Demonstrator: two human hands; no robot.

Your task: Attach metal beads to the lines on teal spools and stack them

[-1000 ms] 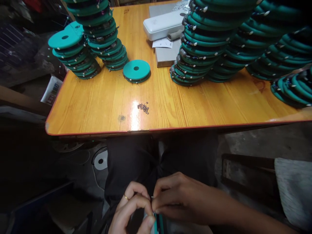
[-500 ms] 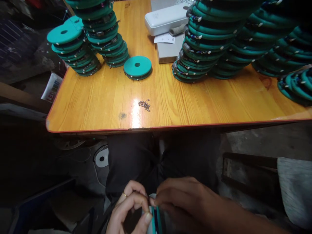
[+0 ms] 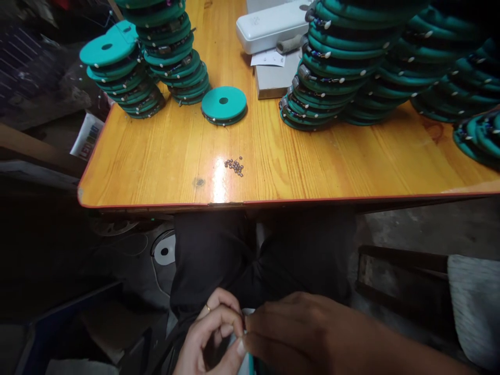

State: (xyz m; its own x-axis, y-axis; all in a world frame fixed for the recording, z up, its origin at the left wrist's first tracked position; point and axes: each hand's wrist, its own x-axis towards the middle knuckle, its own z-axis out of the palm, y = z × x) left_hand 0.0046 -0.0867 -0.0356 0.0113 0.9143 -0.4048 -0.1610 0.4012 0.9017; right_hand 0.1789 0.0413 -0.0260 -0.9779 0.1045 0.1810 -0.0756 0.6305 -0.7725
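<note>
My left hand (image 3: 211,333), with a gold ring on one finger, and my right hand (image 3: 300,333) meet low in the view above my lap. Their fingertips pinch a small teal and white item (image 3: 246,312), mostly hidden by my fingers. Any thin line between them is too fine to make out. Out of reach on the wooden table (image 3: 156,177) stand tall stacks of teal foam discs (image 3: 121,73) with beaded line wound round them. A single disc (image 3: 224,104) and a small pile of dark beads (image 3: 234,166) lie nearer the table's red edge.
A white plastic case (image 3: 271,26), a paper slip (image 3: 268,58) and a grey block (image 3: 273,80) lie at the table's back. Dark trousers (image 3: 219,265) cover my lap. A grey cloth (image 3: 474,307) lies at the right, and a folded newspaper (image 3: 88,136) at the left.
My right hand has slid lower and now covers more of the teal item. The table and stacks have shifted slightly up and right in view as my head moved.
</note>
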